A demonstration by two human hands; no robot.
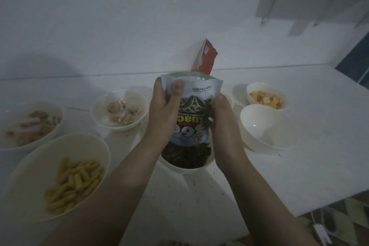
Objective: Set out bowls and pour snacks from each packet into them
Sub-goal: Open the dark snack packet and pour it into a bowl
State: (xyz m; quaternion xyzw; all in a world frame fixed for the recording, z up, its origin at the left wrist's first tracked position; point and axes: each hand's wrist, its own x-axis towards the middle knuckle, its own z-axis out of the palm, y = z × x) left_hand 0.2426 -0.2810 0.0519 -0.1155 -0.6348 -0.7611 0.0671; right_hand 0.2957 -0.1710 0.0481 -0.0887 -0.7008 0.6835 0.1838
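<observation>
I hold a grey and green sunflower seed packet [192,110] upside down over a white bowl [185,168] at the table's middle. My left hand [163,110] grips its left side and my right hand [221,114] its right side. Dark seeds [186,155] fill that bowl under the packet's mouth. A red and white packet [204,58] stands behind, leaning on the wall. One white bowl [265,128] to the right holds nothing.
White bowls ring the middle: yellow sticks [73,181] front left, brownish pieces [34,126] far left, pale chunks [121,112] back left, orange squares [266,99] back right. The white table's edge [299,203] runs at right, with a white cable and patterned floor beyond.
</observation>
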